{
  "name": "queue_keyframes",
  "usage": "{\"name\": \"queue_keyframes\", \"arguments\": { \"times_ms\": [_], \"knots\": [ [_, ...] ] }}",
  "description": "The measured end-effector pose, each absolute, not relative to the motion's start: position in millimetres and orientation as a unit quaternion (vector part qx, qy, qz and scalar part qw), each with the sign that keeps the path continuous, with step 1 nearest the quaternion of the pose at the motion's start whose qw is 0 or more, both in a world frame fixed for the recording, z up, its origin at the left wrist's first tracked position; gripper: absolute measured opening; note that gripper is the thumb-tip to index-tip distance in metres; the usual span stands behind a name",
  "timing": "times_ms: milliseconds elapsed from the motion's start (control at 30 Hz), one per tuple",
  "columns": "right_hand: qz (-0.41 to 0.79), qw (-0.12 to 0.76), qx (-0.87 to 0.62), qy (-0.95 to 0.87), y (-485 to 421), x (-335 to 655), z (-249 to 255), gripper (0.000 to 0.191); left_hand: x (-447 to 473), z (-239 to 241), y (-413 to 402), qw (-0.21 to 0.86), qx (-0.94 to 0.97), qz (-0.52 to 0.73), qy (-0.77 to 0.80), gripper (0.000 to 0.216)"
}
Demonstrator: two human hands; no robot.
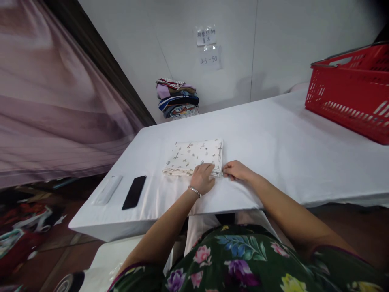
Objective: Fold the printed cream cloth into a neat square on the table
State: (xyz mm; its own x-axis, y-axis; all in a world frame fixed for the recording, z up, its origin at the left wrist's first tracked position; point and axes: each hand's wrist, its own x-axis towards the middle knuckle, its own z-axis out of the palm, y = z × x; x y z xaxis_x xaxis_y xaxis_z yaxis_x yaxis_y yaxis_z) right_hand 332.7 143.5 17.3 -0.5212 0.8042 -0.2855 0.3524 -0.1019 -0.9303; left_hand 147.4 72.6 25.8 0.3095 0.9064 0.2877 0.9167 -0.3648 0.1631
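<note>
A folded white cloth [194, 155] with small leaf-like prints lies on the table in front of me, its layered edge toward me. My left hand [203, 178] rests on the near right part of this cloth, fingers stretched over the edge and thumb apart below them. At the cloth's right near corner is my right hand [237, 170], its fingers bent and pinched together at the border. The fingertips there are partly hidden. A bracelet [195, 191] circles my left wrist.
A white-covered table [261, 142] spans the view. On its left lie a black phone [134, 192] and a pale flat object [108, 190]. Folded clothes [178, 99] are stacked by the wall beyond the far edge. A red basket [349, 93] stands right. Paper signs [209, 59] hang behind.
</note>
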Motion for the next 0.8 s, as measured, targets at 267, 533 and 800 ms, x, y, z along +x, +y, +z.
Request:
{"name": "queue_keyframes", "arguments": {
  "times_ms": [267,533,800],
  "knots": [
    [0.605,0.156,-0.449,-0.639,140.3,332.6,20.3,0.014,155.9,30.2,74.0,0.073,-0.809,-0.142,-0.566,0.053],
    [0.714,0.161,-0.390,-0.559,141.8,330.3,17.4,0.010,159.7,27.2,83.6,0.082,-0.802,-0.128,-0.578,0.058],
    [0.658,0.225,-0.447,-0.563,148.0,332.6,15.9,0.010,153.9,18.9,75.4,0.050,-0.804,-0.165,-0.570,0.053]
  ]
}}
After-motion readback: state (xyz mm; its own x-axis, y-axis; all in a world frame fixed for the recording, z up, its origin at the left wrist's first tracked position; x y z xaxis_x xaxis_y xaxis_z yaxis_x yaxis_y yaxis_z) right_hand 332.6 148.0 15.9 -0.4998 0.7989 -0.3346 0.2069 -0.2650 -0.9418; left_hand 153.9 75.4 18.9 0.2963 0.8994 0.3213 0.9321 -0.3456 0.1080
